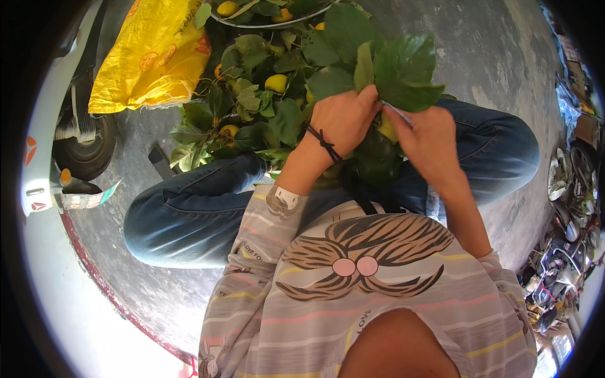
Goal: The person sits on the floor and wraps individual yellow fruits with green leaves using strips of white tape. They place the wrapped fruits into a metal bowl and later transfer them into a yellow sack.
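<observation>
My left hand, with a dark cord bracelet at its wrist, grips a leafy stem. Broad green leaves fan out above and beyond its fingers. Close beside it, my right hand holds a thin, pale-grey tool; what kind it is I cannot tell. The tool's tip meets the stem at my left fingertips. Just below, a yellow fruit shows between my hands, partly hidden by the right fingers. Past my left hand lies a heap of leafy branches with several yellow fruits, one of them a plain yellow fruit.
A round metal rim with fruit and leaves inside stands at the far edge. A yellow woven plastic sack lies left of the heap. Beyond it is a vehicle wheel. Piled clutter lines the right side of the concrete floor.
</observation>
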